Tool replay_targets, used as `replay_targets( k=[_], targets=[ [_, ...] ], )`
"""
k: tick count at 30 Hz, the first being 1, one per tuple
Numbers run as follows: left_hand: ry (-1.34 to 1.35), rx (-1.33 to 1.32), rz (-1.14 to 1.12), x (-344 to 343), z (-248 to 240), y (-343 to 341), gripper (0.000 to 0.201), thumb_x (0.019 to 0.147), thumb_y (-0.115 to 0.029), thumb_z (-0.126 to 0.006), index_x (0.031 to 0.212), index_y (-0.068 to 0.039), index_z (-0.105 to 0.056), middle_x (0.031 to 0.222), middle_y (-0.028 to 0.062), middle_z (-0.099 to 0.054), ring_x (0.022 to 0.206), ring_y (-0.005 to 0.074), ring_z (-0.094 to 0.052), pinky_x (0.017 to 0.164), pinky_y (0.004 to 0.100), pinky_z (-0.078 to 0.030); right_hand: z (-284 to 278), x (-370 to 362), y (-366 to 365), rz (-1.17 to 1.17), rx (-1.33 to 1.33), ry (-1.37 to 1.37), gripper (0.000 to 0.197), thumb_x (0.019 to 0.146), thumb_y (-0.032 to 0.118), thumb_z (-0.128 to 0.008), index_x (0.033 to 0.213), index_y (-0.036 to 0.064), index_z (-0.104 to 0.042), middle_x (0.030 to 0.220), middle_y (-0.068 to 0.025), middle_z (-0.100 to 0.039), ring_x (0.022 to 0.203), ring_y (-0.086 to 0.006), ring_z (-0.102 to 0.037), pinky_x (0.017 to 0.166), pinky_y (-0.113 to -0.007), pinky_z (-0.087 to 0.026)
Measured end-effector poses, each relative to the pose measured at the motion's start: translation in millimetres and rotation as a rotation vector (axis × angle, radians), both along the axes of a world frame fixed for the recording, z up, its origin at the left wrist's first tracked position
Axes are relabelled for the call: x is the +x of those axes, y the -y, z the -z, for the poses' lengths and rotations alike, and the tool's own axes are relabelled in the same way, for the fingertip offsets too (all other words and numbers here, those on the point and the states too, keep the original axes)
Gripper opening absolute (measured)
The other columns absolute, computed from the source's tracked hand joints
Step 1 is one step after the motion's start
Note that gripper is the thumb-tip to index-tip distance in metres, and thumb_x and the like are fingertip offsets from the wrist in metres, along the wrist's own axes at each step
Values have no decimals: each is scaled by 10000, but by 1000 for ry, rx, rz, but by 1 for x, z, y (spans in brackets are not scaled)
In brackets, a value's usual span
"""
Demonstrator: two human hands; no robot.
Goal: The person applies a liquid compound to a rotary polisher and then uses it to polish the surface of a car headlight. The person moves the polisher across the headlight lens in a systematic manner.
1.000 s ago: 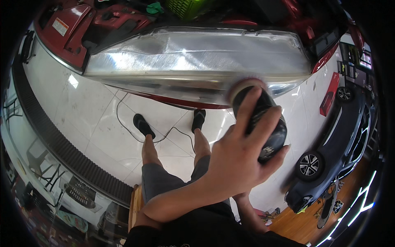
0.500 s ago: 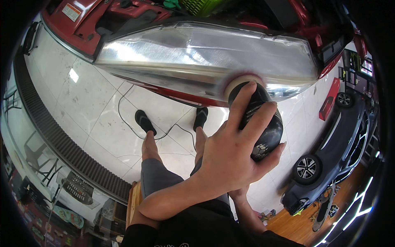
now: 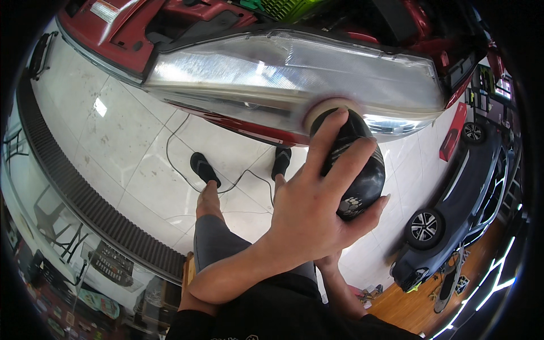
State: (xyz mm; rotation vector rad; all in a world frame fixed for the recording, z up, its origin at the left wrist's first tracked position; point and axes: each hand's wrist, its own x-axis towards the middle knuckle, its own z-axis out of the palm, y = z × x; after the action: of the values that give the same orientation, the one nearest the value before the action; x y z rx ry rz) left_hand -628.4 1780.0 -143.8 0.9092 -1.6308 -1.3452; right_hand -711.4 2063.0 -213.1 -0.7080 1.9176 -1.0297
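My left hand (image 3: 309,209) is closed over the black rounded head of a power polisher (image 3: 362,175), fingers stretched along its top and thumb along its right side. The polisher's round, pale pad (image 3: 334,107) rests against the lower edge of a large clear car headlight (image 3: 272,68), right of its middle. Haze and fine streaks show on the lens. My right hand (image 3: 330,259) is below and behind the left one; its fingers are hidden, so what it grips cannot be seen.
The headlight sits in a red car (image 3: 113,39) with its engine bay exposed. A thin dark cable (image 3: 170,153) curves across the pale tiled floor (image 3: 136,153) around my feet. A long dark floor grate (image 3: 73,187) runs at left. A dark car (image 3: 453,209) stands at right.
The polisher and my left hand have shifted slightly left along the headlight's lower edge. The view has moved a little, so the headlight appears farther right.
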Motion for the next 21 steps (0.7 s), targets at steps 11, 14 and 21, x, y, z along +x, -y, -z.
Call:
replay_targets(
  k=[11, 14, 21],
  targets=[
    [-13, -68, -3, 31, 9, 18, 735, 744, -258, -913, 1401, -107, -621, 1554, 247, -484, 1239, 468, -676, 894, 469, -644, -6, 42, 50, 248, -45, 251, 1045, 860, 680, -808, 1482, -97, -491, 1351, -127, -638, 1265, -207, -597, 1102, -363, -446],
    [-22, -98, -5, 38, 14, 22, 740, 743, -249, -915, 1403, -97, -617, 1551, 248, -486, 1237, 452, -681, 906, 456, -644, -3, 47, 55, 221, -56, 304, 1037, 870, 649, -810, 1502, -103, -477, 1385, -147, -626, 1309, -222, -582, 1135, -380, -427],
    [-96, -113, 20, 64, 28, 34, 763, 747, -151, -895, 1416, -13, -555, 1545, 286, -459, 1333, 395, -591, 1067, 437, -530, 11, 69, 71, 195, -173, 242, 935, 913, 545, -800, 1514, -98, -485, 1468, -206, -585, 1386, -277, -544, 1195, -409, -369]
  ],
)
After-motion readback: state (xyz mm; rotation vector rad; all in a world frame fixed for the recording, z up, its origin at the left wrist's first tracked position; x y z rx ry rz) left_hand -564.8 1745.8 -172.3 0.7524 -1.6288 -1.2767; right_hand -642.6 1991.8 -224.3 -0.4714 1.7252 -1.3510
